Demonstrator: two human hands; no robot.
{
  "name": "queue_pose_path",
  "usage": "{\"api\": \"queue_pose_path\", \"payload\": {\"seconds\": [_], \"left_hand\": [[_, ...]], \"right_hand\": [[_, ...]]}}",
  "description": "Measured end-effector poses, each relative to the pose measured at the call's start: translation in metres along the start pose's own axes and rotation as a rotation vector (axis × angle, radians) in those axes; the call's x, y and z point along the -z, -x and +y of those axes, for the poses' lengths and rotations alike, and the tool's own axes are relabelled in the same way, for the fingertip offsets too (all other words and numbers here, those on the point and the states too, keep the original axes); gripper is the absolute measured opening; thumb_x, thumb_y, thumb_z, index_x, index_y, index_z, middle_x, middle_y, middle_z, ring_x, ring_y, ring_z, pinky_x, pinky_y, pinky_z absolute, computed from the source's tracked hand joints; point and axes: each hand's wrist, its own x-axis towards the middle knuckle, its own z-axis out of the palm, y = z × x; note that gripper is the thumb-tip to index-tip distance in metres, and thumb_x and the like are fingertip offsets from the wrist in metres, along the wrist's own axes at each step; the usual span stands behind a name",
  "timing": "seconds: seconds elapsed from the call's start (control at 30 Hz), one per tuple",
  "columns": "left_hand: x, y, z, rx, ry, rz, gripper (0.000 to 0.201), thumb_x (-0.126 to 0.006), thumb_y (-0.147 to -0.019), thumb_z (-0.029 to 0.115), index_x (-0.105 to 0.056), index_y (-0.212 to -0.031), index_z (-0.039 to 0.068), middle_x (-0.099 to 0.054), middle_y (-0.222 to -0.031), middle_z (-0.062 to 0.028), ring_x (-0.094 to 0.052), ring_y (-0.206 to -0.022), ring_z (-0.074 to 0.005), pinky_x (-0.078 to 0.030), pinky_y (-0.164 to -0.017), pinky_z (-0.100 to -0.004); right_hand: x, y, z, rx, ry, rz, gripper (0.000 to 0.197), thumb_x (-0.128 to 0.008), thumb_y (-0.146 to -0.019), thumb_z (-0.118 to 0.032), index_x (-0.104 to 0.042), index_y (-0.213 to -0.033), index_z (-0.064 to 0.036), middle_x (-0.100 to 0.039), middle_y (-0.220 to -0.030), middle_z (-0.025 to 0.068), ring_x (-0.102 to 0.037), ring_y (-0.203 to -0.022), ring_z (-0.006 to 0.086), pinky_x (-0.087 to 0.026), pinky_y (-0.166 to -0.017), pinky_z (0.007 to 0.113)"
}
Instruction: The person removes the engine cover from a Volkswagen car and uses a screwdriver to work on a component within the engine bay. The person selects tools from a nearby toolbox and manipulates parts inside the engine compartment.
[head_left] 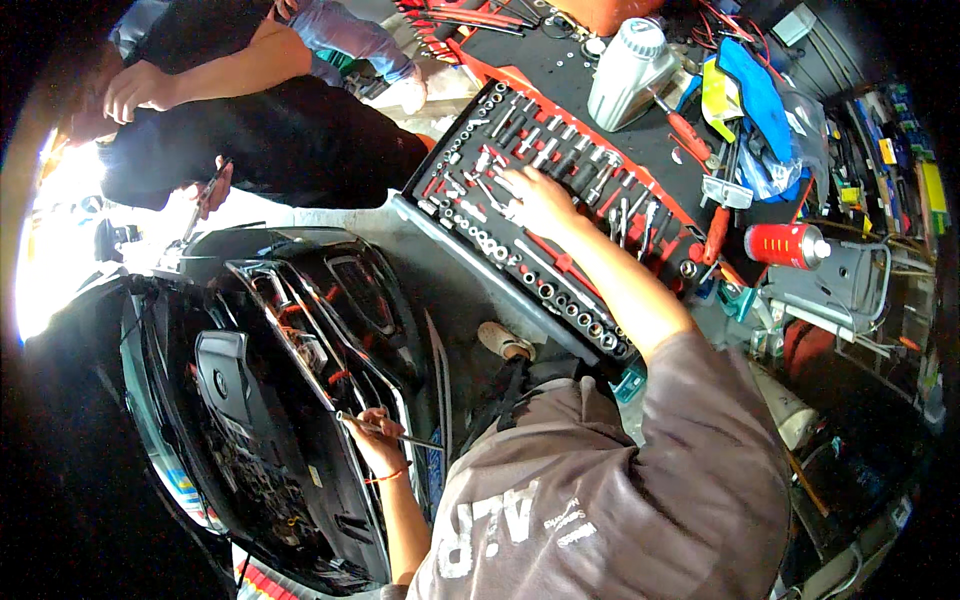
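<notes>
1. Workshop area: a car (222,370), engine bay exposed, stands at left; a tabletop (540,70) at upper right carries a grey bottle (632,80). A co-worker (270,145) is near the car.
2. Left hand (378,440): fingers wrapped around a metal bar (418,440), beside the car's front edge.
3. Right hand (537,203): fingers extended over the tool tray (468,240); whether they grasp a piece cannot be told.
4. Tool tray: next to the tabletop, ahead of the person, with sockets (546,291) in rows.
5. Step in hand, as judged: selecting a piece from the tray.
6. Next move, as judged, calls for: pinching one piece without disturbing its neighbours.
</notes>
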Motion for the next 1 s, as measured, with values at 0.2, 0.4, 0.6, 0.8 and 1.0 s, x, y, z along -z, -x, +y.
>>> {"api": "queue_pose_path", "payload": {"seconds": [0.2,0.4,0.6,0.8,1.0], "left_hand": [[0.000,0.006,-0.001,0.014,-0.012,-0.007,0.071,-0.036,-0.095,0.072,-0.058,-0.086,0.005,-0.038,-0.053,0.0010,-0.037,-0.047,-0.0131,-0.037,-0.049,-0.0300],[0.002,0.003,-0.011,0.025,-0.024,0.043,0.074,-0.034,-0.094,0.074,-0.057,-0.087,0.005,-0.036,-0.053,0.0006,-0.035,-0.045,-0.0145,-0.037,-0.048,-0.0321],[0.003,0.000,-0.019,0.026,-0.072,0.003,0.075,-0.034,-0.095,0.073,-0.058,-0.088,0.003,-0.038,-0.053,-0.0001,-0.035,-0.045,-0.0143,-0.039,-0.050,-0.0330],[-0.007,0.007,-0.014,0.026,-0.096,0.020,0.074,-0.035,-0.095,0.073,-0.058,-0.089,0.003,-0.041,-0.054,-0.0004,-0.038,-0.046,-0.0149,-0.041,-0.052,-0.0323],[0.000,0.011,-0.022,0.031,-0.073,-0.006,0.072,-0.033,-0.097,0.070,-0.059,-0.089,0.004,-0.042,-0.054,0.0002,-0.039,-0.049,-0.0141,-0.039,-0.053,-0.0316]], "right_hand": [[-0.022,0.054,0.011,0.042,0.022,0.055,0.038,-0.061,-0.081,-0.006,-0.061,-0.119,-0.0080,-0.063,-0.115,0.0151,-0.055,-0.116,0.0318,-0.044,-0.103,0.041],[-0.016,0.068,-0.005,0.005,-0.488,0.391,0.028,-0.071,-0.078,0.003,-0.063,-0.104,-0.0055,-0.070,-0.098,0.0120,-0.071,-0.088,0.0267,-0.057,-0.077,0.034],[0.001,0.072,-0.014,0.020,-0.415,0.347,0.026,-0.070,-0.079,-0.002,-0.062,-0.104,-0.0058,-0.070,-0.098,0.0129,-0.070,-0.090,0.0307,-0.056,-0.078,0.038],[0.000,0.039,-0.012,-0.006,-0.082,0.028,0.031,-0.068,-0.081,-0.015,-0.062,-0.110,-0.0070,-0.065,-0.110,0.0175,-0.064,-0.102,0.0378,-0.051,-0.089,0.048],[-0.017,-0.025,-0.004,-0.105,-0.004,-0.033,0.043,-0.066,-0.079,-0.012,-0.061,-0.122,-0.0116,-0.063,-0.115,0.0160,-0.065,-0.102,0.0371,-0.052,-0.090,0.045]]}}
